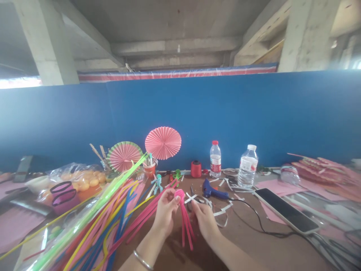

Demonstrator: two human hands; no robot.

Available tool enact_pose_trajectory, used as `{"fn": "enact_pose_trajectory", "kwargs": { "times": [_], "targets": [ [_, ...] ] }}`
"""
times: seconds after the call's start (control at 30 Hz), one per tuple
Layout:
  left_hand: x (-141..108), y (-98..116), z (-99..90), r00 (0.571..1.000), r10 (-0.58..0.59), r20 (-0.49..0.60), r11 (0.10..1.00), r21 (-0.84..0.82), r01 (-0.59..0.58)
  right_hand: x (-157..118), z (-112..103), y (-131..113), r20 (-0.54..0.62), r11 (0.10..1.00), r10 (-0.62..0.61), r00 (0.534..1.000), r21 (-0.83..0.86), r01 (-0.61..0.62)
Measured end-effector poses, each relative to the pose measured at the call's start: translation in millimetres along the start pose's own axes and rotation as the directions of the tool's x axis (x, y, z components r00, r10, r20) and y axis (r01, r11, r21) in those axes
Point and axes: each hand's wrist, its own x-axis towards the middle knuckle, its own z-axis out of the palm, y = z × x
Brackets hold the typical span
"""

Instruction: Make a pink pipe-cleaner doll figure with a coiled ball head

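Near the middle of the table, my left hand (166, 211) pinches a bundle of pink pipe cleaners (180, 195) between thumb and fingers. Its top is wound into a rounded pink knot, and several straight strands hang below. Just right of those strands is my right hand (205, 220), its thumb and fingers closed together; what they hold, if anything, is hidden. Behind the hands lie scissors (192, 190), partly covered, among white paper strips (222, 209). Small pipe-cleaner figures, one light blue (158, 183) and one green (177, 174), stand farther back.
Long coloured pipe cleaners (105, 229) spread across the left. A blue glue gun (214, 191) with a cable, a red thread spool (196, 169), two water bottles (216, 162) and a phone (286, 211) are at the right. Paper fans (163, 143) stand before a blue partition (225, 109).
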Motion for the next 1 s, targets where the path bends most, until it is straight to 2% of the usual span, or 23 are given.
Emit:
{"fn": "enact_pose_trajectory", "kwargs": {
  "times": [0.23,0.47,0.77,1.0],
  "targets": [
    [-4,-6,-0.3,0.994,-0.088,0.066,0.995,0.056,0.084,-14,15,-13,0.207,0.955,-0.005,0.978,0.291,-0.057],
    [-7,-11,4.8,0.998,-0.028,0.05,0.997,0.067,0.025,-13,19,-10,0.253,0.905,0.064,0.965,0.392,-0.163],
    [0,-11,1.0,0.998,0.065,-0.013,0.997,-0.049,-0.065,-14,18,-11,0.259,0.911,0.152,0.954,0.336,-0.237],
    [14,-1,-9.7,0.983,0.126,-0.133,0.981,-0.13,-0.143,-10,20,0,0.306,0.942,0.248,0.919,0.144,-0.302]
  ]
}}
